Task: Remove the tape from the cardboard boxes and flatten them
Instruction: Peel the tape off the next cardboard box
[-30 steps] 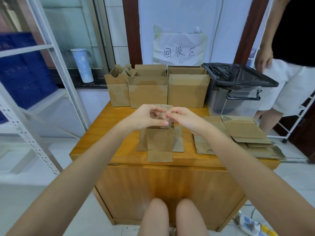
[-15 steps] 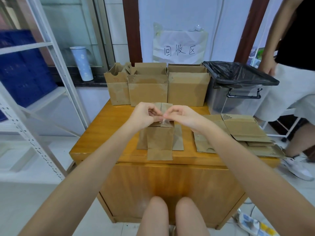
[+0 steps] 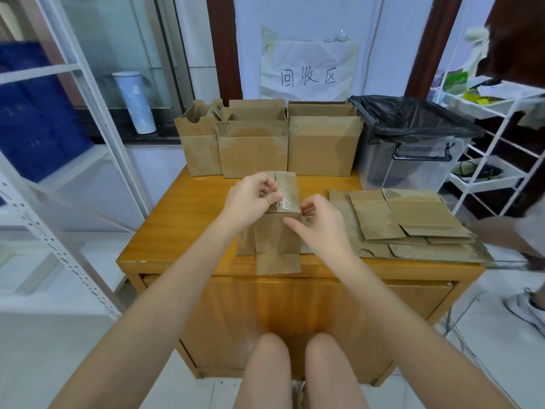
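A small brown cardboard box (image 3: 277, 237) stands on the wooden table (image 3: 188, 219) right in front of me, its lower flaps spread out on the tabletop. My left hand (image 3: 250, 199) is over the box's top and pinches a strip of clear tape (image 3: 283, 202) that is partly lifted from the top seam. At the box's top right corner is my right hand (image 3: 323, 224), thumb lying across the front face and fingers curled at the side. Flattened boxes (image 3: 413, 222) are stacked on the table's right side.
Three open upright boxes (image 3: 323, 143) line the table's back edge. A clear bin with a black bag (image 3: 413, 134) stands at the back right. White racks flank the table, and a person's leg and shoe (image 3: 528, 308) are at the right edge.
My hands have drawn apart. The left keeps the tape pinched above the seam; the right has dropped right to the box's corner. The person at the right has moved further right.
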### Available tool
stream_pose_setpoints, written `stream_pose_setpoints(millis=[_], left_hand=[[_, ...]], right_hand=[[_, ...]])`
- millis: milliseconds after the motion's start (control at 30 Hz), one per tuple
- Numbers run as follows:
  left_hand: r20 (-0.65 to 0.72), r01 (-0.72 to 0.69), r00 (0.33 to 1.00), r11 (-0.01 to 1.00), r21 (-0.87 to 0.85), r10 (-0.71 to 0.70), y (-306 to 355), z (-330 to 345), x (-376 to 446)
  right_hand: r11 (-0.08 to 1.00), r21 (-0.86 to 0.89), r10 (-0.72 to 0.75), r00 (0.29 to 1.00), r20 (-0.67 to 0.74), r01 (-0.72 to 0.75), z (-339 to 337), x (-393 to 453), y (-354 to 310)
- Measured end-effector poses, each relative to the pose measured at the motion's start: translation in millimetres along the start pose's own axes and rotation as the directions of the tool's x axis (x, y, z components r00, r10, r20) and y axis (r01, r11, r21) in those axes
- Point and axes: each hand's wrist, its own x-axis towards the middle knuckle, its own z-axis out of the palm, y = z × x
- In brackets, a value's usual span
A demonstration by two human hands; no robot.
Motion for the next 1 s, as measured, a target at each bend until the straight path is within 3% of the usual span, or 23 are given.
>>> stream_pose_setpoints(millis=[433,667,833,1000], left_hand=[[-0.049,0.026,0.999,0.995,0.094,-0.021,5.0,6.7,-5.3],[-0.047,0.033,0.998,0.995,0.090,-0.029,8.8,6.7,-7.2],[-0.025,0.039,0.999,0.997,-0.068,-0.041,12.1,7.9,-8.7],[-0.105,0.022,0.993,0.969,-0.246,-0.049,4.4,19.1,-17.1]], right_hand=[[0.989,-0.118,-0.084,0.996,0.033,0.087,-5.7,-2.5,-5.4],[0.980,-0.197,-0.021,0.998,0.063,0.033,-6.3,-5.2,-11.2],[0.986,-0.167,0.000,0.998,0.068,0.012,-5.2,3.0,-11.7],[0.997,-0.071,-0.035,0.992,0.119,0.044,-10.0,2.1,-5.7]])
